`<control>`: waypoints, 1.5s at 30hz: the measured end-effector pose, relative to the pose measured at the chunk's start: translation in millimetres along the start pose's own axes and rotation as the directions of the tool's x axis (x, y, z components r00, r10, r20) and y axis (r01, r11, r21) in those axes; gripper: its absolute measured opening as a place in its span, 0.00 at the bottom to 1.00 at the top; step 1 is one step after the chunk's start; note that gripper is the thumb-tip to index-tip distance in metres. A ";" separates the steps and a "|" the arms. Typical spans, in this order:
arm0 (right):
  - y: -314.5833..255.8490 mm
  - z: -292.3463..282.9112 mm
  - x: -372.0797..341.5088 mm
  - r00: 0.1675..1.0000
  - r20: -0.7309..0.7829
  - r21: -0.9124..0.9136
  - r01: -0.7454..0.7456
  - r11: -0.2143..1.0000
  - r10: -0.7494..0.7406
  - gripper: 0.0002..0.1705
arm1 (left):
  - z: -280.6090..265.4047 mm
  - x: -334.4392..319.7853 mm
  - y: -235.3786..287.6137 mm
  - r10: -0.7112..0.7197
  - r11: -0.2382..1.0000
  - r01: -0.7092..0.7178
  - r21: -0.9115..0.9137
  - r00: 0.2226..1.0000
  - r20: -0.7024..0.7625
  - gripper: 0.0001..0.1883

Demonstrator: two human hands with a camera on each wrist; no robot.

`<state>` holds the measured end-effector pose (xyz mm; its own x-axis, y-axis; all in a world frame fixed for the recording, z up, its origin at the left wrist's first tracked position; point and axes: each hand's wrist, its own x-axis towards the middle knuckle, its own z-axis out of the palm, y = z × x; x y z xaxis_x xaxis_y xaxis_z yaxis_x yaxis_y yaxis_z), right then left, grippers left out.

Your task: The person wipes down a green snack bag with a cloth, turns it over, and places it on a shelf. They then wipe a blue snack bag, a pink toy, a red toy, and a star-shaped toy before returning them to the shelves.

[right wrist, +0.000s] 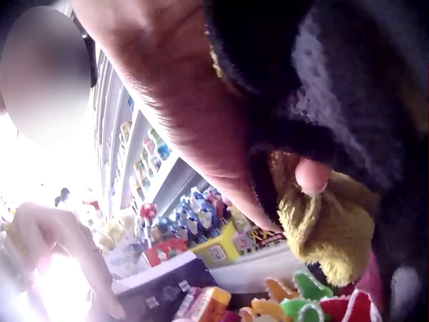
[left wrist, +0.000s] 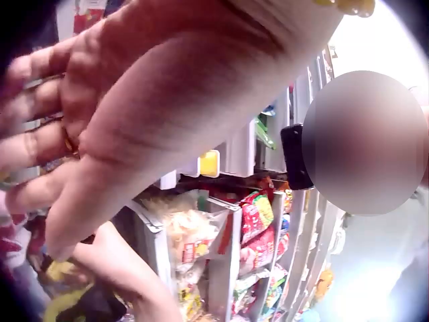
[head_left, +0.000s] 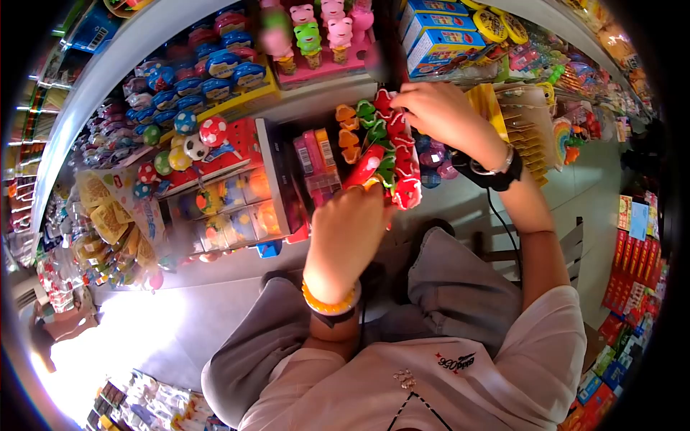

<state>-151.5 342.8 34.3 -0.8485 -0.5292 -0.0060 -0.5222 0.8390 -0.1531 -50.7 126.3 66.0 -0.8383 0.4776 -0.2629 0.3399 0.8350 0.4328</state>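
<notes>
In the head view, your two hands work over one shelf display: your left hand hangs at the near side, back upward, just beside one red object, while your right hand has its fingertips at the far end of the white-edged red pieces, whether pinching or merely touching you cannot tell. Those pieces, too overlapped to count, form the display's right-hand row, next to several green pieces and three visible orange pieces. Two barcoded boxes stand to their left, hemmed by a dark panel; eight small balls sit beyond it, and three blue boxes are stacked past your right hand. Open room lies over the grey floor between your forearms; on the right, purple balls and a yellow rack crowd the row's edge. In the left wrist view, your four fingers and thumb stretch out, released, gripping nothing that shows, with snack packets upright between shelf dividers. In the right wrist view, one fingertip shows against a fuzzy yellow cloth, your other fingers hidden; orange, green and red pieces lie below, near the bottom edge.
</notes>
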 end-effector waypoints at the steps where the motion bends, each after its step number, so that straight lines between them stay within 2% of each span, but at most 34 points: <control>1: 5.3 11.4 3.6 0.999 -0.034 -0.058 0.012 0.998 -0.014 0.12 | 0.8 3.3 -3.0 -0.030 1.000 0.030 -0.005 1.000 -0.009 0.17; 3: 12.2 28.4 14.2 0.999 -0.035 -0.077 -0.015 0.997 0.012 0.14 | 6.7 7.6 -11.9 -0.068 0.998 0.068 -0.002 0.998 0.018 0.16; 7: 25.6 55.2 25.9 0.999 0.016 -0.129 -0.042 0.991 0.045 0.14 | 14.2 10.9 -20.6 -0.058 0.998 0.058 -0.011 0.998 -0.028 0.15; 13: 28.0 69.5 30.3 0.990 -0.022 0.001 -0.140 0.990 0.140 0.17 | 19.0 13.4 -17.2 -0.038 0.999 0.038 -0.022 0.999 0.020 0.15; 16: 31.7 70.1 31.5 0.979 0.088 0.037 -0.188 0.981 0.185 0.23 | 21.8 13.8 -17.5 -0.019 0.999 0.019 -0.029 1.000 -0.003 0.14; 19: 38.6 64.9 25.7 0.999 -0.004 0.186 -0.050 0.981 0.052 0.27 | 20.7 13.5 -18.4 -0.015 1.000 0.015 -0.024 1.000 -0.011 0.15; 25: 15.1 51.4 21.5 0.990 0.100 -0.036 -0.091 0.995 0.094 0.32 | 17.9 12.7 -22.1 -0.035 0.999 0.036 -0.002 0.999 0.018 0.15; 26: 14.2 53.2 22.2 0.992 0.066 -0.067 -0.101 0.993 0.106 0.29 | 17.6 12.3 -22.4 -0.035 0.999 0.035 -0.005 0.999 0.011 0.15; 32: 23.2 50.5 24.4 0.993 -0.056 0.073 -0.101 0.992 0.105 0.13 | 17.6 11.6 -23.6 -0.027 1.000 0.027 -0.012 1.000 -0.006 0.16; 36: 27.7 41.7 20.4 0.990 -0.114 0.077 -0.073 0.994 0.081 0.10 | 11.1 10.0 -22.0 -0.065 0.998 0.065 -0.011 0.997 0.049 0.16; 39: 28.5 34.1 17.7 0.993 -0.080 0.048 -0.085 0.995 0.089 0.10 | 12.2 7.5 -24.9 -0.046 0.998 0.046 -0.046 0.999 -0.007 0.17; 43: 25.1 31.8 15.6 0.993 -0.046 0.031 -0.110 0.993 0.111 0.11 | 7.0 6.7 -22.0 -0.074 0.997 0.075 -0.024 0.997 0.026 0.18; 45: 25.0 31.3 14.4 0.986 -0.137 0.060 -0.082 0.995 0.090 0.14 | 1.3 6.9 -18.2 -0.099 0.995 0.099 0.005 0.993 0.064 0.18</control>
<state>-174.1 352.2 -0.5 -0.8958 -0.4291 0.1157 -0.4443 0.8706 -0.2114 -62.1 114.8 55.2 -0.8390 0.4088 -0.3591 0.2570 0.8795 0.4006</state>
